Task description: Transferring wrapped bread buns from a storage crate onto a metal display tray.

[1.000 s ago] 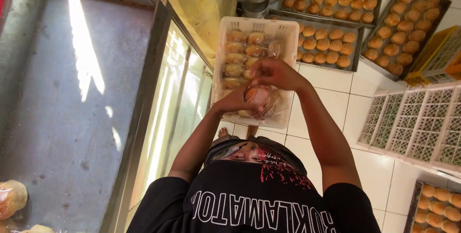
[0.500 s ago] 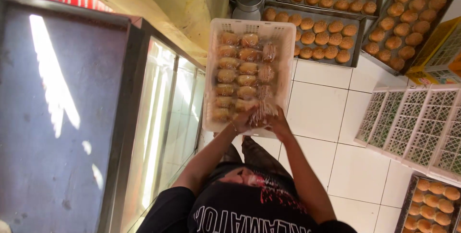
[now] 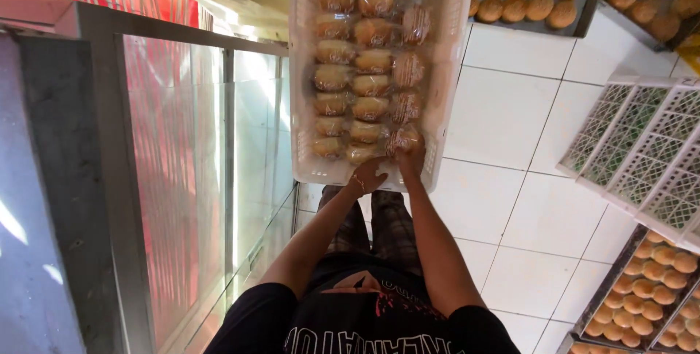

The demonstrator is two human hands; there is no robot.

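A white plastic crate (image 3: 450, 69) lies on the white tiled floor in front of me, filled with three rows of buns in clear wrappers. My right hand (image 3: 413, 160) reaches over the crate's near edge and grips the nearest wrapped bun (image 3: 403, 137) of the right-hand row. Just beside it, my left hand (image 3: 367, 177) rests at the near rim with its fingers spread, touching the closest bun (image 3: 359, 153) of the middle row. My legs in checked trousers (image 3: 379, 226) show below the crate.
A glass-fronted display case with a metal frame (image 3: 109, 179) runs along the left. Metal trays of unwrapped round buns (image 3: 539, 0) lie beyond the crate, and more (image 3: 649, 303) at the bottom right. Empty white lattice crates (image 3: 642, 150) stand on the right.
Both hands carried a wrapped bun from in front of my chest forward and down into the crate's near end. The view has moved closer to the crate.
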